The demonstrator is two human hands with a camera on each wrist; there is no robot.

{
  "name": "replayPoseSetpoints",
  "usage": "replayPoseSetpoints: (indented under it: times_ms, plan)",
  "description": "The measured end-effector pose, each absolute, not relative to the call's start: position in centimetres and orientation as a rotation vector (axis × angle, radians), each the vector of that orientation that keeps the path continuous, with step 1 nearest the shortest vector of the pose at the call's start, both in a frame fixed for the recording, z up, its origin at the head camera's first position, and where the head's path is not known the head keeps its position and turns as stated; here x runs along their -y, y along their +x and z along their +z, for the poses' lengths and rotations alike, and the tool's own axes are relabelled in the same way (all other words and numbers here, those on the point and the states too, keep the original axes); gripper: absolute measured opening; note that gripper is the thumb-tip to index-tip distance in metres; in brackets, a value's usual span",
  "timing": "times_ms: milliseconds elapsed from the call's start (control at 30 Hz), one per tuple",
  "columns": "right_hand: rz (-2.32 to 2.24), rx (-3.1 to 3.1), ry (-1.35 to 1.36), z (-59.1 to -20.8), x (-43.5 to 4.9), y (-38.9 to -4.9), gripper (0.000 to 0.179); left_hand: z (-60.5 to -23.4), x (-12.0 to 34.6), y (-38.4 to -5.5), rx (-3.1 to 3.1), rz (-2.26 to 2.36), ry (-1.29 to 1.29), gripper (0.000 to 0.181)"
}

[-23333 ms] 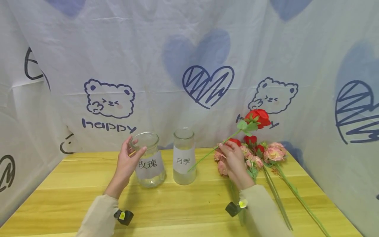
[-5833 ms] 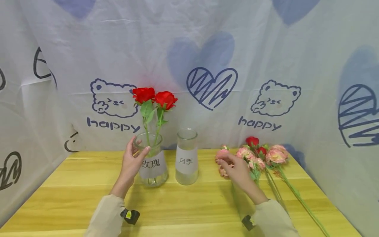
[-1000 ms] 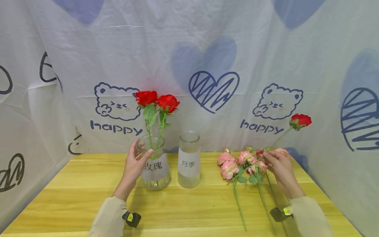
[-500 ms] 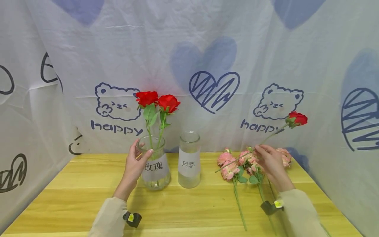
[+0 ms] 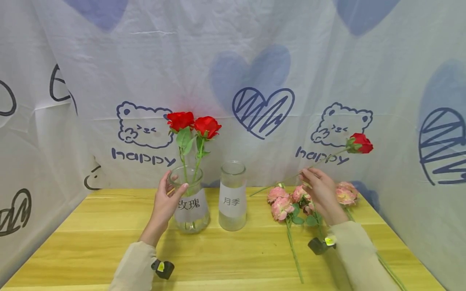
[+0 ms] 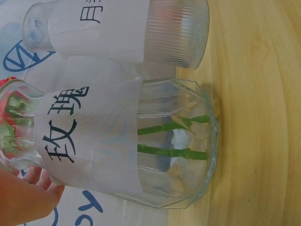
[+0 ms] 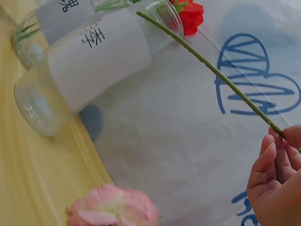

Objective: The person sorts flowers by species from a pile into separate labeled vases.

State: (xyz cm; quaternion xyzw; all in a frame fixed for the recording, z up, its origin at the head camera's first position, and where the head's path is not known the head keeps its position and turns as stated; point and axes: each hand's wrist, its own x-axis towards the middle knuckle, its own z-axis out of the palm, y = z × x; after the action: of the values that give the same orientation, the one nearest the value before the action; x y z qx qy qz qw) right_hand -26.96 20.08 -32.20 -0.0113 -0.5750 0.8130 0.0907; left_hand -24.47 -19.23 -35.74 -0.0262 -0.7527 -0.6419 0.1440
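Note:
My left hand (image 5: 164, 208) holds the wide glass vase (image 5: 191, 225) near its neck, thumb in front and fingers behind. Two red roses (image 5: 207, 127) stand in this vase, their cut stem ends showing through the glass in the left wrist view. Between thumb and fingers, my right hand (image 5: 322, 196) pinches the green stem of another red rose (image 5: 361, 143). That rose is raised above the pink flowers (image 5: 282, 208), its bloom to the right and its bare stem end pointing left. The right wrist view shows the stem (image 7: 211, 68) overlapping the narrow vase's mouth.
A narrow, straight glass vase (image 5: 233, 221) with a paper label stands right of the wide one. Several pink flowers lie on the wooden table (image 5: 236, 262) at the right, stems toward the front. A printed white cloth (image 5: 255, 161) hangs behind the table.
Over the last second my right hand has lifted the red rose off the flower pile and carried it left. The left hand stays on the vase. Earlier, the wide vase held no roses.

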Motion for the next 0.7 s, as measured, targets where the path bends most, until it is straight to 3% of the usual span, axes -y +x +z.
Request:
replayPoseSetpoints:
  times_ms: [700]
  plan:
    - [2.438, 1.762, 0.024, -29.8, -15.2, -28.8, 0.004, -35.7, 19.2, -24.4, 2.167, -1.844, -0.074, 0.079]
